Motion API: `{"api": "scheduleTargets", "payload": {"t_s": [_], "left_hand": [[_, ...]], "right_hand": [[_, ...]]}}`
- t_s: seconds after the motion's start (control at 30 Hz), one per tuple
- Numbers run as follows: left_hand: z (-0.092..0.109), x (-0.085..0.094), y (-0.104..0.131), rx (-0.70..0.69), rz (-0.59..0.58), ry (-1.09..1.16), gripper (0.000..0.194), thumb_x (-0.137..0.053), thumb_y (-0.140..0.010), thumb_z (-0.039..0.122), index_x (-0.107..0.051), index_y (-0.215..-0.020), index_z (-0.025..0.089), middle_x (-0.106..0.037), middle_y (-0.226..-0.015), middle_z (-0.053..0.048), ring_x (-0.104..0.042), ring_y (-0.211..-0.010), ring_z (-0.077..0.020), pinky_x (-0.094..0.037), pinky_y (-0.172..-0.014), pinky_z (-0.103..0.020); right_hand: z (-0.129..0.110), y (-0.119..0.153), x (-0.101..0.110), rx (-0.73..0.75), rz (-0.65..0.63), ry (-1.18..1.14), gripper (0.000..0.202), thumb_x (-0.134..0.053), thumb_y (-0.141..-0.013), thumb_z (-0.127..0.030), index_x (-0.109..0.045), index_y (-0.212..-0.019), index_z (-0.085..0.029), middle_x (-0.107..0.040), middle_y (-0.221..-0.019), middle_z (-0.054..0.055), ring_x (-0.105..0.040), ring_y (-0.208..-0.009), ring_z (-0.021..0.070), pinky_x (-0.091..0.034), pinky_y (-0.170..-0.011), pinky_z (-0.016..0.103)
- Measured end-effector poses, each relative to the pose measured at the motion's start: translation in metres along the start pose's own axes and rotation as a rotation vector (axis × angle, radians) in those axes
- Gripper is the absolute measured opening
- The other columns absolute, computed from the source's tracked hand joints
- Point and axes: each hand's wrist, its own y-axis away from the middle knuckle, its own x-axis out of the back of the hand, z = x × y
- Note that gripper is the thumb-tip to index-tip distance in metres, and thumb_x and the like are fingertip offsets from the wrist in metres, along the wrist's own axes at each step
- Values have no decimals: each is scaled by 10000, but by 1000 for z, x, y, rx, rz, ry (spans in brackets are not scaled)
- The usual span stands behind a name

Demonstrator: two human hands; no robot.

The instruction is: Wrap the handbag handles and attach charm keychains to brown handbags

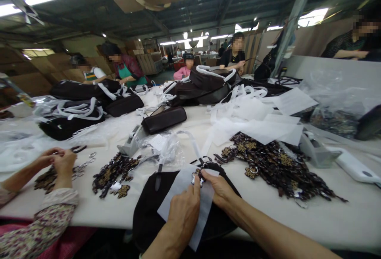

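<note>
A dark handbag [145,199] with a white-wrapped handle lies in front of me at the table's near edge. Over its front is a sheet of white tissue paper [169,207]. On the paper is a small leopard-print charm [197,173] with a shiny metal part, close under the handle's end. My right hand [220,189] grips the charm's right side, thumb on top. My left hand [184,205] meets it from below, index finger straight along the charm and the other fingers curled; its thumb is hidden.
Charm strings form a large pile [276,164] at right and a smaller pile [116,173] at left. A co-worker's hands [61,162] handle rings at far left. Tape dispensers [132,142], a dark pouch [163,119], white sheets [268,128] and stacked bags [205,86] stand beyond.
</note>
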Motion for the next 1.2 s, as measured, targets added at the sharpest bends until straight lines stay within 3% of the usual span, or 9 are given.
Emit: {"api": "scheduleTargets", "payload": {"t_s": [0.17, 0.33, 0.4, 0.5, 0.6, 0.73, 0.9, 1.07, 1.2], "left_hand": [[0, 5, 2, -47, 2, 111, 459, -480, -918, 155, -495, -1375, 190, -693, -942, -109, -688, -805, -242, -512, -601, -289], [-42, 18, -20, 80, 230, 289, 371, -541, -912, 391, -584, -1228, 203, -630, -1167, -128, -571, -1106, -299, -443, -952, -437], [-61, 15, -34, 178, 139, 474, 384, -575, -878, 427, -613, -1150, 159, -644, -1149, -142, -573, -1097, -309, -430, -948, -426], [-76, 7, -49, 209, -75, 708, 296, -565, -861, 429, -650, -911, 150, -696, -896, -80, -642, -851, -245, -476, -760, -319], [-69, 7, -51, 187, -34, 724, 208, -557, -866, 366, -627, -855, 171, -680, -844, -36, -638, -800, -200, -466, -725, -273], [-40, 15, -39, 104, 151, 447, 119, -522, -906, 269, -625, -916, 210, -639, -942, -33, -628, -877, -186, -453, -771, -271], [-9, 7, -22, -28, 121, 128, 277, -368, -950, 124, -601, -1088, 182, -627, -997, -77, -637, -878, -193, -491, -688, -266], [-5, -12, -11, -63, 124, 81, 413, -499, -925, 203, -469, -1332, 137, -628, -1076, -101, -625, -960, -235, -540, -771, -327], [-15, -10, -10, -50, 194, 110, 434, -525, -899, 179, -477, -1330, 198, -617, -1058, -68, -594, -958, -221, -523, -798, -335]], "right_hand": [[0, 2, -1, 52, 55, 29, 294, -900, -534, -162, -711, -746, -82, -734, -698, 78, -668, -628, 173, -549, -653, 273], [-1, 2, 1, -8, -15, 5, 302, -881, -584, -182, -713, -814, -80, -747, -748, 96, -685, -644, 208, -568, -690, 342], [-2, 2, 2, -27, -39, -15, 308, -876, -597, -180, -710, -839, -87, -754, -778, 103, -700, -685, 231, -573, -749, 383], [-2, 2, 4, -30, -43, -39, 323, -876, -603, -189, -709, -859, -83, -758, -806, 118, -709, -723, 254, -572, -782, 409], [1, -1, 4, -6, -13, -33, 331, -883, -587, -191, -715, -847, -74, -758, -788, 117, -707, -710, 249, -573, -760, 392], [6, -5, 3, 40, 62, 13, 302, -886, -571, -185, -723, -809, -94, -752, -746, 86, -693, -658, 224, -567, -693, 352], [16, -12, 4, 67, 118, 2, 244, -882, -564, -175, -722, -740, -120, -749, -726, 58, -673, -627, 169, -547, -665, 269], [23, -20, 9, 78, 165, -16, 211, -869, -584, -184, -706, -707, -131, -735, -692, 46, -663, -618, 164, -540, -620, 261], [22, -20, 7, 66, 152, -12, 250, -874, -563, -181, -715, -746, -119, -741, -711, 57, -662, -614, 178, -547, -606, 286]]}}
